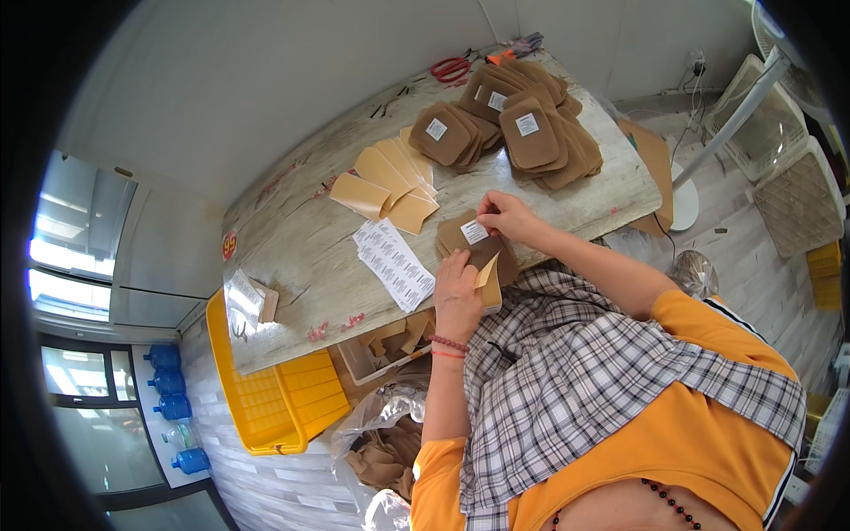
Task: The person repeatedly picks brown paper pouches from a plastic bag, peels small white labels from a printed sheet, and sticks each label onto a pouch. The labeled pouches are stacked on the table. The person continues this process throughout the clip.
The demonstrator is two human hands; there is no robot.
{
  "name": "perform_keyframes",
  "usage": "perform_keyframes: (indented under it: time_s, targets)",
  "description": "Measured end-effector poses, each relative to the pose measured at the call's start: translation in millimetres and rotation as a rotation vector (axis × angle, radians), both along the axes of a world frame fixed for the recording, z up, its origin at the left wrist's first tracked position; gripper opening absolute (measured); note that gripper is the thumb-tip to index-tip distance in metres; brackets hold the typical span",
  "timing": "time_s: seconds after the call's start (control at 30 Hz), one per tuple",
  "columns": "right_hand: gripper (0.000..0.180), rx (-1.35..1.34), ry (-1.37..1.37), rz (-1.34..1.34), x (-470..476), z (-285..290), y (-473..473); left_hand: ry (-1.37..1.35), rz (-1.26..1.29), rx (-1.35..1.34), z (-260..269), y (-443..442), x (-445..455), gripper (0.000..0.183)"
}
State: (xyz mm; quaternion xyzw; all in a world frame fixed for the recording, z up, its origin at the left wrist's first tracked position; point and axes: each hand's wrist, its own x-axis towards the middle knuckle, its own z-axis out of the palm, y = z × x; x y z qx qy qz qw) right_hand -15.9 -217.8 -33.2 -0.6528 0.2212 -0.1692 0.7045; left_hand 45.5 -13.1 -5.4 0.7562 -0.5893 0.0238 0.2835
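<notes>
My right hand (508,216) pinches the edge of a small white printed label (474,231), which lies against the top of a brown textured fabric pad (455,229) at the table's near edge. My left hand (458,285) holds a sheet of labels with a tan backing (490,292), its end curled up, and rests its fingers on the same pads. Beside that hand lie several white label sheets (395,265), covered in small print. Farther off are piles of brown pads (551,133), some topped with a white label.
Curled tan backing sheets (392,176) lie mid-table. Red-handled scissors (451,68) and a work glove (518,48) sit at the far edge. A yellow plastic basket (292,398) and a clear bag of brown fabric (385,451) stand below. A white fan pole (730,119) rises at right.
</notes>
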Motion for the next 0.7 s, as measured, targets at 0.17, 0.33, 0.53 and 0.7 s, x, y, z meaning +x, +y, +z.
perform_keyframes:
  time_s: [0.17,0.33,0.53,0.7]
  targets:
    - [0.011,-0.176,0.094,-0.01,19,-11,2,-0.066,0.03,-0.013,-10,-4,-3,0.013]
    - [0.013,-0.29,0.157,-0.049,20,-9,9,-0.047,0.034,-0.007,-8,-2,-5,0.015]
    - [0.014,-0.365,0.193,-0.079,18,-5,14,-0.031,0.027,-0.011,-7,-2,-6,0.016]
    - [0.013,-0.471,0.208,-0.088,15,0,17,-0.041,0.02,-0.005,-7,-2,-6,0.016]
